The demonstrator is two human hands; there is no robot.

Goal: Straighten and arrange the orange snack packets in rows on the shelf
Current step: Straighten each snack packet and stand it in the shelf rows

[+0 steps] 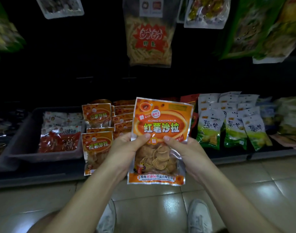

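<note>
I hold one orange snack packet (160, 130) upright in front of the low shelf, its printed face toward me. My left hand (125, 148) grips its left edge with the thumb on the front. My right hand (182, 152) grips its right edge the same way. Behind it on the shelf (43, 175) lie more orange packets: one at the front left (97, 148), one behind that (97, 115), and a stack of several overlapping ones (123, 118) partly hidden by the held packet.
A grey tray (23, 140) of red and white packets sits left of the orange ones. Green-and-white packets (231, 125) stand in rows to the right. Bagged snacks (149, 39) hang above. Tiled floor and two shoes (199, 217) are below.
</note>
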